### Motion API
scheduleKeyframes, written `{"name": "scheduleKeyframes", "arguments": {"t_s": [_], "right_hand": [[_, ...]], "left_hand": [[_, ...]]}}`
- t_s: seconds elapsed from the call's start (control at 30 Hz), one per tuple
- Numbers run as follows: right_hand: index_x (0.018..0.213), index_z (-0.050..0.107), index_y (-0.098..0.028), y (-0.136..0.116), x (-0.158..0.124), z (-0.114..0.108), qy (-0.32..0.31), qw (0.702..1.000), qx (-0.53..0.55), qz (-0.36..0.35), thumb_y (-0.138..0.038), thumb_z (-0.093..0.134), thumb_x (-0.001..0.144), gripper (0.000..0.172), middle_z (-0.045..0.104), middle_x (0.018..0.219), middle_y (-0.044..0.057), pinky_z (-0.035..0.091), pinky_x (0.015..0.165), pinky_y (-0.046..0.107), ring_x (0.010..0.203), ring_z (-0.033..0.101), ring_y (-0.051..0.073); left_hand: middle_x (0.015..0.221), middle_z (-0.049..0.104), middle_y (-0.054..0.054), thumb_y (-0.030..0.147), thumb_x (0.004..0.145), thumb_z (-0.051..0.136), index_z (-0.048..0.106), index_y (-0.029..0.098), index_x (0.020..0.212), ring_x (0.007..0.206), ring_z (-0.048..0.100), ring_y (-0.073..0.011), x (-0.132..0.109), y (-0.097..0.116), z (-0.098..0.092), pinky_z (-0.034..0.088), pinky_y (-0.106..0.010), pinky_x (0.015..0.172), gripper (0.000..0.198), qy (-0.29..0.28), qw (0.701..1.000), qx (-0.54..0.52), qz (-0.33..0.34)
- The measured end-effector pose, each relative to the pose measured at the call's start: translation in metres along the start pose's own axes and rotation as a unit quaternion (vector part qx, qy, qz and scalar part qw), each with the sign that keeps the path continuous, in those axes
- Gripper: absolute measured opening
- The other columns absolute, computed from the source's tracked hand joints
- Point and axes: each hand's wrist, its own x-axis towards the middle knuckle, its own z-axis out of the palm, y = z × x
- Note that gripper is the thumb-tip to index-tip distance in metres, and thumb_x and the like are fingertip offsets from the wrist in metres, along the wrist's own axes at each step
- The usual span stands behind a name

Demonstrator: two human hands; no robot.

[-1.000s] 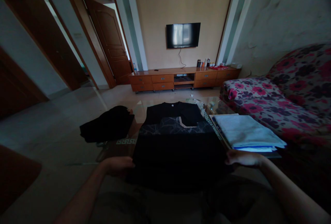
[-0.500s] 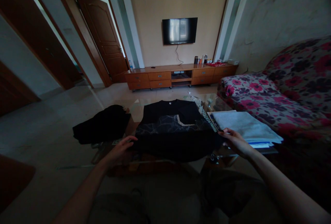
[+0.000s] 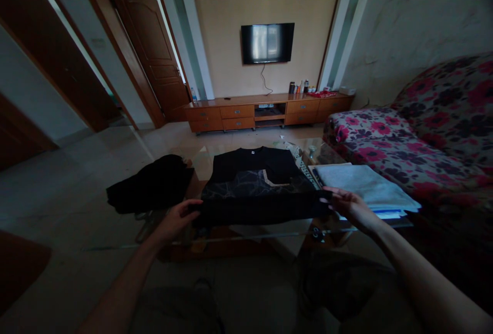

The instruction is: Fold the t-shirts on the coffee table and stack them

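A black T-shirt (image 3: 259, 182) with a grey patterned band lies collar-away on a glass coffee table (image 3: 269, 234). Its lower part is folded up towards the collar. My left hand (image 3: 175, 218) is closed on the folded hem at the shirt's left edge. My right hand (image 3: 344, 204) is closed on the same fold at the right edge. Both hands hold the fold just above the table.
A crumpled black garment (image 3: 152, 184) lies on the table's left. A stack of folded pale cloths (image 3: 365, 187) sits on the right. A floral sofa (image 3: 416, 138) is to the right; a wooden TV cabinet (image 3: 265, 110) and wall TV (image 3: 267, 42) are ahead.
Both hands lifted the shirt's bottom hem from the table's near edge and carried it forward, folding the lower part up over the shirt.
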Motion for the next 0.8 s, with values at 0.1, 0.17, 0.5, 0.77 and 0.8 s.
{"name": "scheduleKeyframes", "arguments": {"t_s": [0.1, 0.17, 0.5, 0.77, 0.8], "right_hand": [[0.105, 0.072, -0.021, 0.001, 0.001, 0.003, 0.047, 0.999, 0.024, -0.013, -0.037, 0.091, 0.060, 0.052, 0.077, 0.090, 0.005, 0.055, 0.070, 0.026, 0.084, 0.073, 0.021], [0.092, 0.072, -0.020, 0.001, 0.002, 0.004, 0.061, 0.997, 0.030, -0.021, -0.043, 0.092, 0.059, 0.045, 0.076, 0.084, 0.005, 0.054, 0.069, 0.025, 0.078, 0.071, 0.019], [0.068, 0.060, -0.019, 0.001, 0.002, -0.003, 0.113, 0.984, -0.067, -0.116, -0.060, 0.083, 0.069, 0.047, 0.057, 0.065, -0.003, 0.044, 0.057, 0.021, 0.061, 0.051, 0.011], [0.082, 0.067, -0.023, -0.018, -0.008, -0.001, 0.060, 0.994, -0.006, -0.095, -0.059, 0.082, 0.070, 0.041, 0.065, 0.075, 0.001, 0.049, 0.064, 0.025, 0.069, 0.059, 0.016], [0.083, 0.068, -0.023, -0.021, -0.012, -0.003, 0.048, 0.995, -0.002, -0.086, -0.057, 0.082, 0.069, 0.040, 0.067, 0.078, 0.002, 0.050, 0.067, 0.026, 0.072, 0.061, 0.017]], "left_hand": [[0.120, 0.071, -0.011, 0.037, 0.069, 0.082, 0.067, 0.017, 0.122, 0.109, 0.067, -0.0277, -0.002, 0.002, -0.003, 0.053, -0.037, 0.094, 0.059, -0.018, 0.999, -0.027, 0.015], [0.123, 0.070, -0.011, 0.036, 0.068, 0.082, 0.067, 0.017, 0.123, 0.112, 0.066, -0.0282, -0.004, 0.003, -0.003, 0.053, -0.037, 0.096, 0.060, -0.022, 0.999, -0.040, 0.015], [0.084, 0.074, -0.005, 0.059, 0.078, 0.070, 0.074, 0.016, 0.091, 0.082, 0.067, -0.0223, 0.001, -0.003, -0.010, 0.052, -0.030, 0.077, 0.045, 0.034, 0.999, 0.042, 0.002], [0.097, 0.074, -0.005, 0.062, 0.079, 0.068, 0.074, 0.018, 0.110, 0.098, 0.066, -0.0246, -0.013, 0.032, -0.018, 0.053, -0.029, 0.086, 0.054, 0.050, 0.998, -0.002, 0.038], [0.104, 0.075, -0.008, 0.063, 0.079, 0.069, 0.074, 0.018, 0.112, 0.105, 0.065, -0.0273, -0.015, 0.033, -0.019, 0.052, -0.032, 0.092, 0.056, 0.044, 0.998, -0.031, 0.034]]}}
